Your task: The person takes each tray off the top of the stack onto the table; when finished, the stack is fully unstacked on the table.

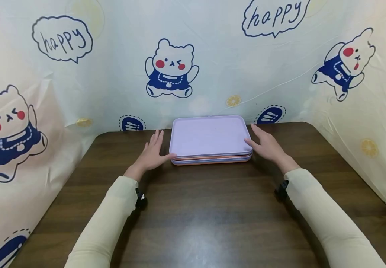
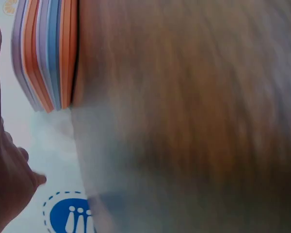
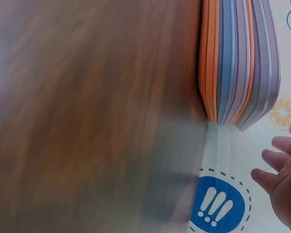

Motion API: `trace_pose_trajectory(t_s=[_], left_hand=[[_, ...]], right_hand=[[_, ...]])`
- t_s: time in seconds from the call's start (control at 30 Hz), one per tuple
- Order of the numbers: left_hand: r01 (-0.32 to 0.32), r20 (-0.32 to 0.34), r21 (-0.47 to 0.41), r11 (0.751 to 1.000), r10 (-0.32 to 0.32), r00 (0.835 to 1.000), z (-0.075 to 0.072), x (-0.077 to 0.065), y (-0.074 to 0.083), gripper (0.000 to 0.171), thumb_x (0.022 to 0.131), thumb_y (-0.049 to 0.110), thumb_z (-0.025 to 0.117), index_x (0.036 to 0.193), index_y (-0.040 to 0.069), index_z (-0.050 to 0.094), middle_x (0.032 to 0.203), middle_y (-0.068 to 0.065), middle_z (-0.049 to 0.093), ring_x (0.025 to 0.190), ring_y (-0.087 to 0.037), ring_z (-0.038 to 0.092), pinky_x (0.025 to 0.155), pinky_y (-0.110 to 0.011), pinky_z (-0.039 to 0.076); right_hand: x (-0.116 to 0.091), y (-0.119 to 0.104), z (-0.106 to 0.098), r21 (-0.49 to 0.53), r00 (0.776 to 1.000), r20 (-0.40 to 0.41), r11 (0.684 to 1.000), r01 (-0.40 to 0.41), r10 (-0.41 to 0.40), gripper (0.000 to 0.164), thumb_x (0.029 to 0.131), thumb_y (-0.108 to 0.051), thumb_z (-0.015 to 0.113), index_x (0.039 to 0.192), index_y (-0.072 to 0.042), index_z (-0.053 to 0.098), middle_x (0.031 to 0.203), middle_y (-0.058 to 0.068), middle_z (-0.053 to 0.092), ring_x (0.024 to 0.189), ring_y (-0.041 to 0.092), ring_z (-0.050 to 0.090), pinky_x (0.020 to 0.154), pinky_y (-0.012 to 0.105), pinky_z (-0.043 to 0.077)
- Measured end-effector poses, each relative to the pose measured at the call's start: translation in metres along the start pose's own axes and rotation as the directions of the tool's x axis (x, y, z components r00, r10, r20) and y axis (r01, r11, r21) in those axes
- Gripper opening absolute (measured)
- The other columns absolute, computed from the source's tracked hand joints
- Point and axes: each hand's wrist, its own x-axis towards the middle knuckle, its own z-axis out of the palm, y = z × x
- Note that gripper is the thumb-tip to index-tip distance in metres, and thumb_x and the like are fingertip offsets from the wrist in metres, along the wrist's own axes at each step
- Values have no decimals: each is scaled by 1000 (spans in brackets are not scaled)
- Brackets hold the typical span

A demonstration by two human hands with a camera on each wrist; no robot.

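A stack of shallow rectangular trays [image 1: 211, 136] lies at the far edge of the table, lilac on top. From the side, the left wrist view shows the stacked trays [image 2: 43, 53] in lilac, orange and blue layers, and the right wrist view shows the same trays [image 3: 237, 58]. At the stack's left side is my left hand [image 1: 151, 152], fingers spread and straight, thumb tip right at the near left corner. My right hand [image 1: 266, 143] stands at the right side, fingers extended, its thumb overlapping the top tray's right rim in the head view.
The brown wooden table [image 1: 193, 208] has rounded far corners. Behind and beside it hangs a pale cloth [image 1: 112, 74] printed with bears and the word happy. Dark wrist cameras sit at both cuffs.
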Motion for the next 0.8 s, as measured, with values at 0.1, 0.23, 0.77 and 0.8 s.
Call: trace_pose_trajectory(t_s=[0.1,0.23,0.77,0.8], left_hand=[[1,-12,-96,995,-2,1000,4,3,1,123,73,73,66,156,19,-5,161,-1,-16,147,-30,-1,112,-60,14],[20,-31,-181,983,-26,999,8,7,1,127,68,71,72,157,18,-1,162,0,-9,147,-29,7,112,-57,19],[63,42,-473,879,-49,998,19,16,1,120,68,47,86,155,5,15,155,-17,28,136,-33,36,107,-48,35],[61,45,-491,869,-45,998,20,16,1,118,69,44,87,155,5,15,155,-17,28,136,-33,36,107,-47,35]], right_hand=[[5,-1,3,68,999,-30,997,-33,35,81,96,-51,53,153,-2,25,156,18,25,142,35,24,112,52,23],[10,-2,6,127,996,-41,989,-75,81,79,96,-49,54,152,-1,27,153,22,31,138,38,31,109,54,28],[20,3,16,309,968,-13,922,-235,252,61,96,-31,63,143,2,43,130,25,54,116,36,51,99,48,44],[19,2,16,321,965,-5,915,-245,261,61,96,-31,63,143,1,43,131,25,53,116,36,51,99,49,44]])
